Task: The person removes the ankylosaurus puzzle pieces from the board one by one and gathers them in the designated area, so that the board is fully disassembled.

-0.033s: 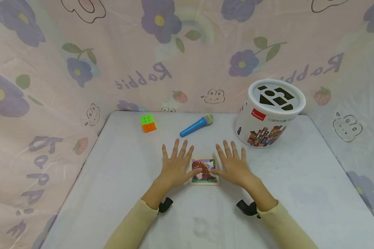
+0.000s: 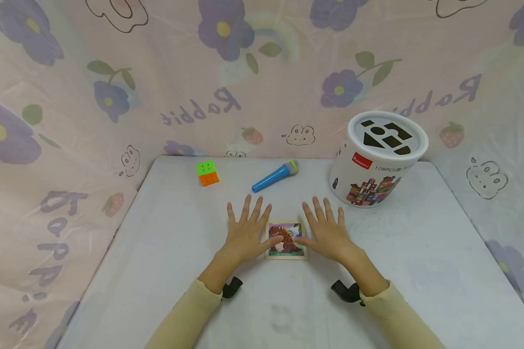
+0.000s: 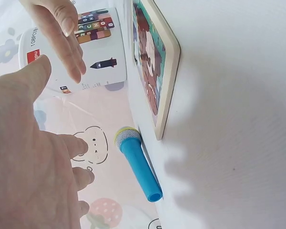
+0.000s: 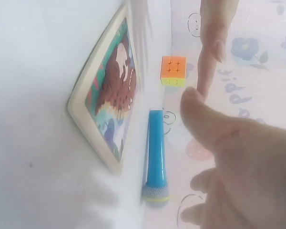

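Head view, dinosaur board [image 2: 287,248], beneath both thumbs [image 2: 272,242]

The picture board [image 2: 287,249] has a brown dinosaur print; the cube [image 2: 207,173] is green and orange, the microphone [image 2: 270,179] mostly blue, the cloth [image 2: 270,106] pink with purple-flower patterning.

Stretched left arm [image 2: 185,315] and right arm [image 2: 402,317] forward, slanting inward toward each other. Held left hand [image 2: 244,237] and right hand [image 2: 329,235] side by side, a gap between, raised in the air with backs up and palms down. Spread the fingers [image 2: 246,208] fanwise, nearly straight, on both. Pointed left thumb [image 2: 272,241] and right thumb [image 2: 305,241] inward, tip facing tip, near but apart. Showed bare wrists [image 2: 220,261] beyond pale sleeves [image 2: 201,298].
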A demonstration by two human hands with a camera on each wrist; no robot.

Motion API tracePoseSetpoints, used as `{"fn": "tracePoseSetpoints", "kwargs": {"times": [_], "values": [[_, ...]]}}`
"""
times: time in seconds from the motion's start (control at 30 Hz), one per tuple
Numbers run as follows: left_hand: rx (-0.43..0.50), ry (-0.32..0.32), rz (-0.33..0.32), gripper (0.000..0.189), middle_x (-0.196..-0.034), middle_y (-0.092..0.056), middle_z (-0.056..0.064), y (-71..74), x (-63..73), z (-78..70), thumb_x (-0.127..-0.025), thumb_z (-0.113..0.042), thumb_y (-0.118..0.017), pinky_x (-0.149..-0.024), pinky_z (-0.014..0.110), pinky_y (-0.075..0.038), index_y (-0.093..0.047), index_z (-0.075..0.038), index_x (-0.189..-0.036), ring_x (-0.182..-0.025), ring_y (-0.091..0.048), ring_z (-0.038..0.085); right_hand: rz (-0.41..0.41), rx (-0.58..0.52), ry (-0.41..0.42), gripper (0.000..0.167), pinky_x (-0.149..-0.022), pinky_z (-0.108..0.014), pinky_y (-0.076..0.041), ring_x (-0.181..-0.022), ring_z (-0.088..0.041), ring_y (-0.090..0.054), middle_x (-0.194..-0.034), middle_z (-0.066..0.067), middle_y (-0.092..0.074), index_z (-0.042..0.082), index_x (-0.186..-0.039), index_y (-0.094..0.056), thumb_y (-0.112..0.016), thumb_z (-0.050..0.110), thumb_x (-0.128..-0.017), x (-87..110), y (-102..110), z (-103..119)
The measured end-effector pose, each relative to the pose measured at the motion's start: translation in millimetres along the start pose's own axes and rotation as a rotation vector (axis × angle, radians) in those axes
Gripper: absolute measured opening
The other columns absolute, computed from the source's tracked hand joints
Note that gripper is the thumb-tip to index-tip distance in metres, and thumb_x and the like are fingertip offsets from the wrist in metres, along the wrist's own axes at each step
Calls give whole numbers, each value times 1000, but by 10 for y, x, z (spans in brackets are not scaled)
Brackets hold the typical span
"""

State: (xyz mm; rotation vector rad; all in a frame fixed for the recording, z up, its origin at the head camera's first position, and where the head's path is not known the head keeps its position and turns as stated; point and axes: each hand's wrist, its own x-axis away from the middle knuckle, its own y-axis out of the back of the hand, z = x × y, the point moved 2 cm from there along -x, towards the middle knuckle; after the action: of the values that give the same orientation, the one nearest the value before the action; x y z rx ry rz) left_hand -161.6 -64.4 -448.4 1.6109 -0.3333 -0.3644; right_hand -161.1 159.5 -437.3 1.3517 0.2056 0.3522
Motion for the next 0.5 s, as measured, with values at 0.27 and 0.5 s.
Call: {"fn": "tracePoseSetpoints", "kwargs": {"times": [0.27,0.5], "values": [[28,2,9,93,-167,-9,11,-37,9,17,-91,-79,-33,-108,73,9,-20,-20,-161,-152,7,36,3,-4,6,97,-108,-75,-3,-147,-52,-4,-162,-28,-11,2,-158,-22,-66,56,-89,-8,-8,2],[36,-16,44,92,-166,-12,11,-82,1,42,-91,-77,-37,-108,74,5,-21,-20,-160,-152,0,37,0,-22,-8,94,-108,-75,-5,-147,-52,-7,-161,-28,-15,2,-157,-24,-67,53,-90,-1,-20,-38]]}}
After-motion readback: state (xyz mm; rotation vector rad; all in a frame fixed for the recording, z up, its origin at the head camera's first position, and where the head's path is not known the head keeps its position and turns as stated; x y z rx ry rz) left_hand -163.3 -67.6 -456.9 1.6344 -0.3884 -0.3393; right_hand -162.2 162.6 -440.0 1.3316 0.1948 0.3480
